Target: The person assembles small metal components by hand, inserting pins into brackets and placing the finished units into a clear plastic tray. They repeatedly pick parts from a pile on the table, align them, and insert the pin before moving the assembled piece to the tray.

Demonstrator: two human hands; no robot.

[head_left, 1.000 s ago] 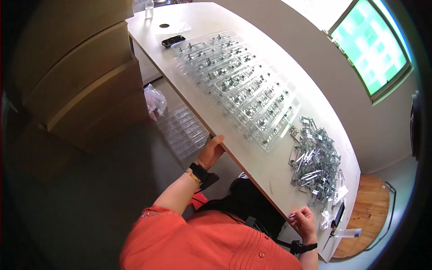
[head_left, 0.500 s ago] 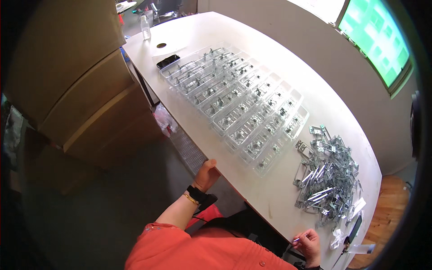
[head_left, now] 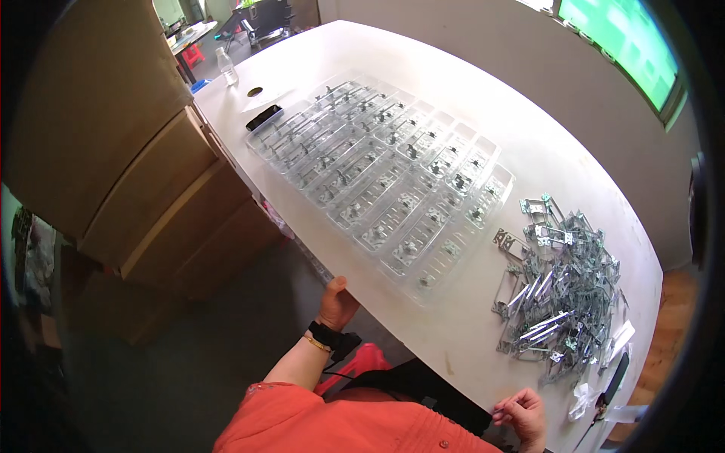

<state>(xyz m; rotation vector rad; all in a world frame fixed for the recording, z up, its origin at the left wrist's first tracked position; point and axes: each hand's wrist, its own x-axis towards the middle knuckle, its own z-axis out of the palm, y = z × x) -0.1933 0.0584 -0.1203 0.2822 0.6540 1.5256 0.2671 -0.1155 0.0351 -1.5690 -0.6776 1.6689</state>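
My left hand (head_left: pixel 336 302) grips the near edge of the white table (head_left: pixel 468 106), thumb on top; a dark watch and a thin bracelet sit on the wrist. My right hand (head_left: pixel 522 414) rests at the table's edge at the lower right with its fingers curled; whether it pinches anything is unclear. Clear plastic trays (head_left: pixel 377 174) with small metal parts in their compartments lie in rows across the middle of the table. A heap of loose metal brackets (head_left: pixel 555 283) lies to their right, closest to my right hand.
Stacked cardboard boxes (head_left: pixel 113 151) stand left of the table. A black phone (head_left: pixel 264 117) and a water bottle (head_left: pixel 225 66) sit at the far end. A black tool (head_left: pixel 615 375) and small bags (head_left: pixel 581 400) lie beside the heap. A red stool (head_left: pixel 355 364) shows below.
The view has swung so the trays and bracket heap sit lower and more central. Both hands keep their places on the table's edge.
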